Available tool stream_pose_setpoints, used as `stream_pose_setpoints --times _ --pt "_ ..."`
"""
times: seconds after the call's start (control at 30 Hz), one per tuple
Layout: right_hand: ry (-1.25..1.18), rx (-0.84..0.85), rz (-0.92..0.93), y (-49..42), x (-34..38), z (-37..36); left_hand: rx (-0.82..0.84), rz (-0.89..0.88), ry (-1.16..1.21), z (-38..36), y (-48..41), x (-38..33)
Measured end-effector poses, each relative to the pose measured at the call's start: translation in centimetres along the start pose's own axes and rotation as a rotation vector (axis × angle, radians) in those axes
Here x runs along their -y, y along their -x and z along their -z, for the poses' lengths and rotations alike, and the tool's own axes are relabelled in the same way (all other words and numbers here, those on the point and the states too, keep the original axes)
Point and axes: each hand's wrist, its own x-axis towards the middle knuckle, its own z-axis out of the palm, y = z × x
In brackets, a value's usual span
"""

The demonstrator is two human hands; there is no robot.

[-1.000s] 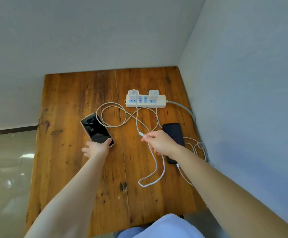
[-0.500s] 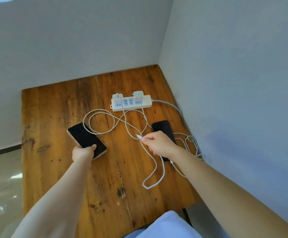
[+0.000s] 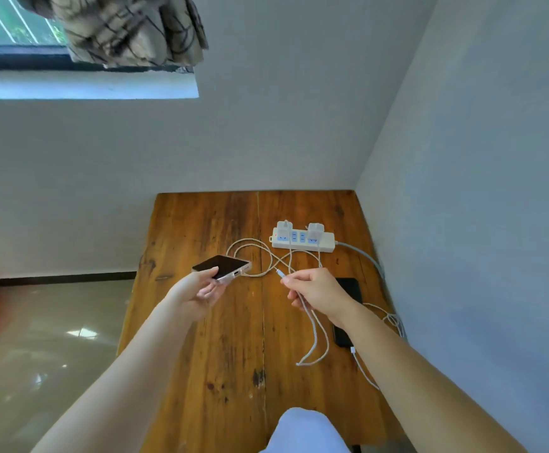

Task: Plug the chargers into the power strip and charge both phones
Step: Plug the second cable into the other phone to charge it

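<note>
The pale-edged phone [image 3: 222, 268] tilted aloft, black phone [image 3: 351, 289] flat, chargers [image 3: 315, 231] in strip [image 3: 327, 245]

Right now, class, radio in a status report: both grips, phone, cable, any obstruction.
Left grip holds phone, raised off table. Right grip pinches cable plug, not yet inserted. Nothing between plug and phone.

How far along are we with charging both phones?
Done: both chargers sit in the power strip; a cable looks plugged into the black phone. In hand: the left hand holds the pale phone, the right hand pinches the other cable's plug, apart from it. Left: seat that plug.
</note>
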Motion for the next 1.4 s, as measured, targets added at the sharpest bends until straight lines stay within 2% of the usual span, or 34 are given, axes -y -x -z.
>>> stream_pose_setpoints --times 0.17,0.3,0.67,1.03,1.4 --pt "-0.004 -0.013 0.183 2.1 3.5 -0.5 0.156 -0.007 0.096 -1.6 4.0 -1.2" --pt "-0.016 -0.035 0.253 3.6 5.3 -0.4 0.262 -0.017 0.122 -3.1 6.0 -1.5" --pt "0.231 -0.352 0.47 5.0 5.6 -1.2 0.274 0.027 0.118 -3.2 6.1 -0.4" --pt "0.261 -0.411 0.462 4.6 5.0 -1.7 0.27 0.003 0.1 -3.5 5.4 0.1" --pt "0.442 -0.513 0.439 4.6 4.8 -2.1 0.231 -0.05 0.064 -4.3 5.0 0.8"
